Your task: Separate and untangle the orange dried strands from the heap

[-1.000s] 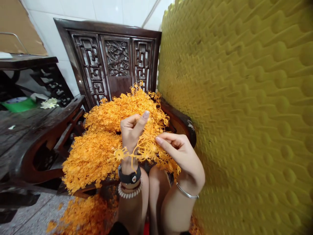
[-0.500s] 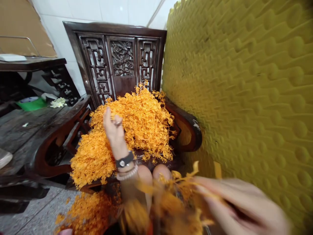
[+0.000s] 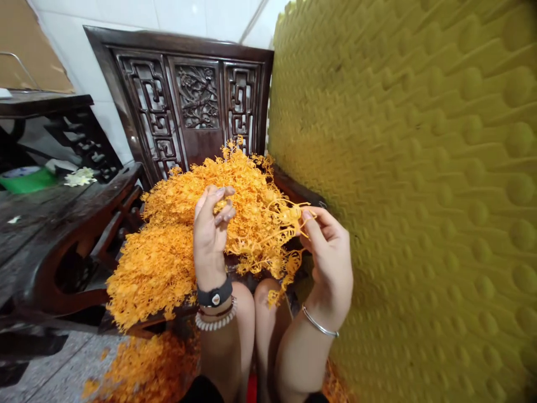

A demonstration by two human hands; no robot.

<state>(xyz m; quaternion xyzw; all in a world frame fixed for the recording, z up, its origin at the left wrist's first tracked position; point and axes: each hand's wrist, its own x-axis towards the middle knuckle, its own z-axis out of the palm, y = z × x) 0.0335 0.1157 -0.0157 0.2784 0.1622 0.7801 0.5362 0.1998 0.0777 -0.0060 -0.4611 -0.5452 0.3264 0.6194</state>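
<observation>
A big heap of orange plastic flower sprigs (image 3: 218,173), thin and branching, lies on the seat of a dark carved chair. My right hand (image 3: 327,246), with a silver bangle at the wrist, pinches one orange plastic sprig (image 3: 289,218) between thumb and fingers at the heap's right side. Its thin branches spread left and hang down over the knees. My left hand (image 3: 213,235) is raised before the middle of the heap, its fingers bent and apart. Orange shows in the gap between them, and I see nothing held there. A black band and a coiled bracelet circle that wrist.
More orange pieces (image 3: 142,369) lie on the floor at lower left. A yellow bumpy foam mat (image 3: 411,184) stands along the right. The carved chair back (image 3: 197,134) is behind the heap. At left, a dark wooden surface (image 3: 37,218) holds a green container (image 3: 29,180) and pale flowers (image 3: 79,177).
My right hand has moved up and left from the lower right, bringing an orange sprig up beside the heap. My left hand has shifted slightly right. The view has turned a little.
</observation>
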